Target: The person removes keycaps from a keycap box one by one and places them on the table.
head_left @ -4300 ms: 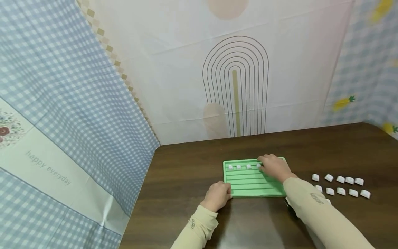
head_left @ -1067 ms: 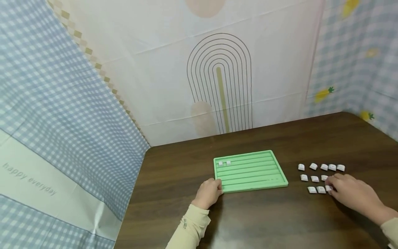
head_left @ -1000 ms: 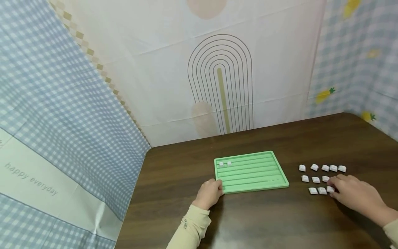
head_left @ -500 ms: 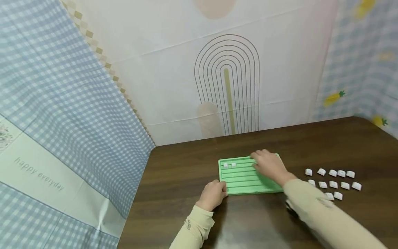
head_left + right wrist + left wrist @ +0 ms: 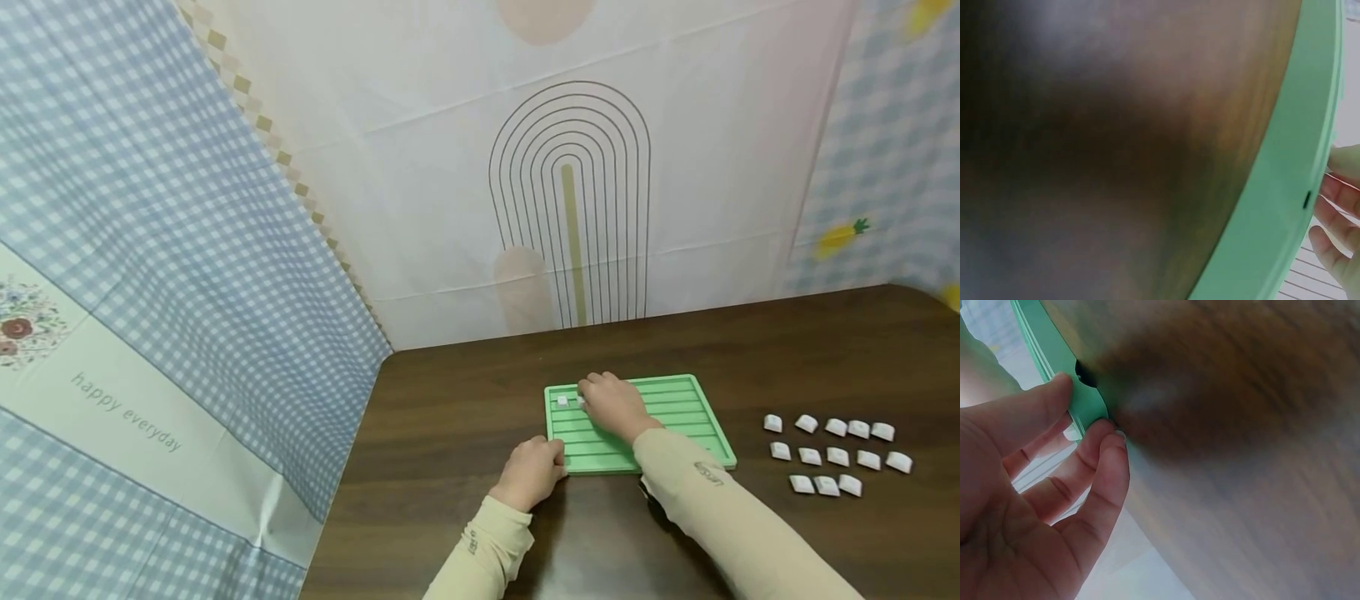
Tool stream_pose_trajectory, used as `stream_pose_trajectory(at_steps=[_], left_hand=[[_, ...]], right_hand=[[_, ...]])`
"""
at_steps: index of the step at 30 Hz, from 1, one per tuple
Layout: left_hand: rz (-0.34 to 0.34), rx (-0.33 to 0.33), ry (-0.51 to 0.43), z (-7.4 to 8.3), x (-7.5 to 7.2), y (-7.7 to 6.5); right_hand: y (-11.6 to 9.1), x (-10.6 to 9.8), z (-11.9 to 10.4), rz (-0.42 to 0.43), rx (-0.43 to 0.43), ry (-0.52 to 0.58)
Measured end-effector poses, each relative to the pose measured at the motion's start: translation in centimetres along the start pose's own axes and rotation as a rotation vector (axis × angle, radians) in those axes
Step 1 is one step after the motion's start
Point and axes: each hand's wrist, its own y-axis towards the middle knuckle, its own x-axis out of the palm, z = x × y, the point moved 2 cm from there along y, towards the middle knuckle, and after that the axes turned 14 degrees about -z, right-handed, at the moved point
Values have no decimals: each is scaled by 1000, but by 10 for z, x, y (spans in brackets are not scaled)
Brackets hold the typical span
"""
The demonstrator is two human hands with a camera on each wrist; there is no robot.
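Observation:
A green ridged tray (image 5: 675,417) lies on the table in the head view. My left hand (image 5: 529,472) grips its near left corner; in the left wrist view the thumb (image 5: 1044,409) and fingers close on the green edge. One white keycap (image 5: 562,401) sits in the tray's far row at the left. Beside it, my right hand (image 5: 617,406) reaches over the tray and pinches a second keycap (image 5: 581,402), mostly covered by the fingertips. In the right wrist view the fingers (image 5: 1338,225) show partly behind the tray rim, and that keycap is hidden.
Right of the tray, several loose white keycaps (image 5: 837,456) lie in three rows on the brown table (image 5: 450,400). A white patterned cloth (image 5: 435,208) hangs behind the table, with a blue checked cloth (image 5: 247,250) at the left.
Two of the keycaps seen in the tray's far row earlier are gone from it. My right hand went to the loose keycaps, then back left over the tray. The left hand stays at the corner.

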Motion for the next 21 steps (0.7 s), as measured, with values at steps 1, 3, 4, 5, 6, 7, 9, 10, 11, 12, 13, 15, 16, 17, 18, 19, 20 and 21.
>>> stream_pose_trajectory(at_steps=[1, 3, 4, 5, 6, 7, 9, 10, 11, 12, 13, 15, 16, 17, 18, 19, 20, 21], left_hand=[[3, 4, 4, 0, 0, 0], [7, 13, 6, 0, 0, -1], [9, 16, 6, 0, 0, -1], [11, 18, 9, 0, -1, -1], [12, 18, 10, 0, -1, -1], [13, 19, 9, 0, -1, -1], [16, 19, 4, 0, 0, -1], [17, 18, 1, 1, 0, -1], [16, 18, -4, 1, 0, -1], [14, 21, -11, 2, 0, 0], [13, 22, -18, 3, 0, 0], [6, 17, -35, 5, 1, 1], [3, 11, -40, 5, 1, 1], [-1, 6, -47, 5, 1, 0], [-2, 1, -50, 4, 1, 0], [-1, -4, -51, 4, 1, 0], [-1, -9, -53, 3, 0, -1], [0, -11, -52, 2, -1, -1]], right_hand=[[-1, 0, 0, -2, -2, -5], [-2, 0, -1, -4, -5, -10], [-3, -1, -1, -2, -6, -5], [-4, -1, -1, -1, -6, 6], [-5, -2, 1, 10, -8, 15], [-8, -4, 3, 23, -14, 28], [-17, -12, 10, 58, -26, 47], [-24, -16, 16, 81, -41, 48], [-33, -21, 23, 99, -50, 40], [-45, -28, 33, 122, -58, 25], [-59, -34, 43, 134, -63, 9], [-91, -47, 66, 143, -49, -21], [-108, -51, 78, 141, -31, -31], [-126, -56, 89, 131, -2, -30], [-142, -59, 100, 116, 31, -24], [-158, -60, 111, 93, 73, -17], [-173, -59, 121, 71, 117, -12], [-187, -57, 130, 52, 156, -4]])
